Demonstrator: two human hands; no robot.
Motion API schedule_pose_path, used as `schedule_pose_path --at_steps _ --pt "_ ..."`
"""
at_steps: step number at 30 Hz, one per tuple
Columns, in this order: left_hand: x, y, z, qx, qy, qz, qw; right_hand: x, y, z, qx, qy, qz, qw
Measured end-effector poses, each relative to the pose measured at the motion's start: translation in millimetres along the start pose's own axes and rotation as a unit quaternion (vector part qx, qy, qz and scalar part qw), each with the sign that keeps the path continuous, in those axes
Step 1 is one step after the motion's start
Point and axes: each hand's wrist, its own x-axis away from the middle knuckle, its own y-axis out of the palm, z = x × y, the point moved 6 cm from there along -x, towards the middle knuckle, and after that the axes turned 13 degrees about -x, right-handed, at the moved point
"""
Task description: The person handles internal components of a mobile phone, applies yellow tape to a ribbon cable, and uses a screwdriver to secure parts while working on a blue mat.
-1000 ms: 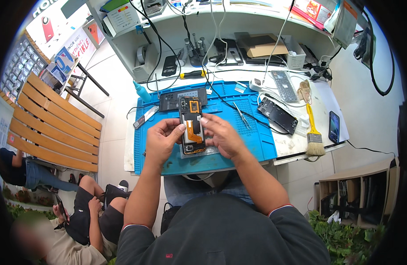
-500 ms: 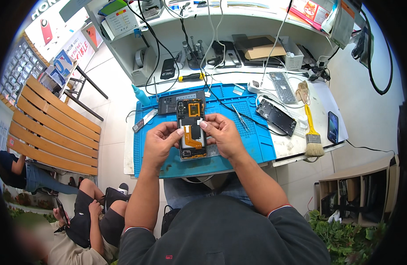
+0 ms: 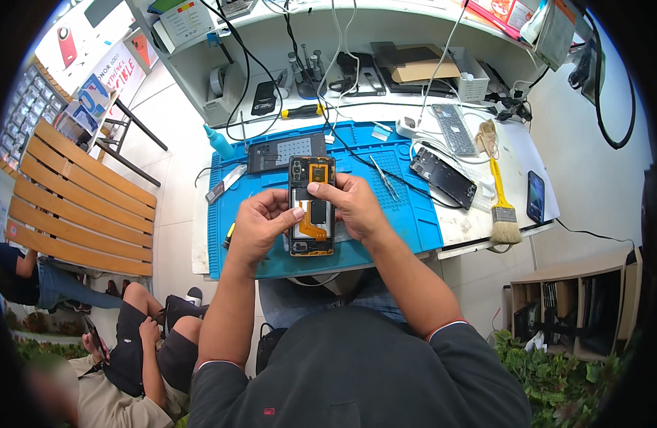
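Observation:
A smartphone without its back cover (image 3: pixel 318 216) is held upright between my two hands, its inner side toward me. Orange flex cable, a black battery area and the camera cluster show on it. My left hand (image 3: pixel 260 225) grips the left edge, thumb on the lower middle. My right hand (image 3: pixel 355 205) holds the right edge, with its thumb laid across the inside below the cameras. The fingers behind the phone are partly hidden. Beneath lies a blue repair mat (image 3: pixel 400 221). Just beyond the phone, a dark flat phone panel (image 3: pixel 285 152) rests on the mat.
Tweezers (image 3: pixel 383 177) lie right of the phone, near an opened phone frame (image 3: pixel 443 177). A yellow-handled brush (image 3: pixel 504 207) and a dark phone (image 3: pixel 535 197) are farther right. Left are a blue bottle (image 3: pixel 218 143) and a cutter-like tool (image 3: pixel 226 183). Cables hang across the mat. A person sits at lower left.
My right thumb has slid up and inward over the phone's inside. The phone sits slightly more apart from the dark panel behind it, and the whole view has shifted a little.

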Motion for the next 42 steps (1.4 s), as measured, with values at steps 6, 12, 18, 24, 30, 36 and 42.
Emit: schedule_pose_path --at_steps 6,12,18,24,30,36,42 --pt "-0.2 5.3 -12.8 0.039 -0.038 0.004 0.999 -4.5 -3.7 -1.0 0.025 -0.061 0.008 0.998" --pt "-12.9 -6.5 -24.4 0.135 -0.06 0.032 0.989 5.8 -9.7 -3.0 -0.057 0.058 0.003 0.997" --pt "-11.6 -15.7 -20.4 0.144 -0.052 0.065 0.986 18.0 -6.2 0.0 0.028 0.07 -0.079 0.994" --pt "-1.7 -10.3 -3.8 0.015 -0.053 -0.01 0.998 16.5 -5.2 -4.3 0.068 0.03 -0.102 0.992" --pt "-3.9 -6.6 -4.5 0.037 -0.005 0.015 0.999 15.4 -4.4 7.5 0.054 -0.004 -0.106 0.993" --pt "1.4 -0.3 2.2 0.033 0.0 -0.001 0.999 15.2 -7.4 7.2 0.076 0.014 -0.11 0.991" --pt "5.4 8.4 -1.3 0.014 0.004 -0.041 0.999 -16.2 -2.5 -20.8 0.06 -0.037 -0.037 0.997"
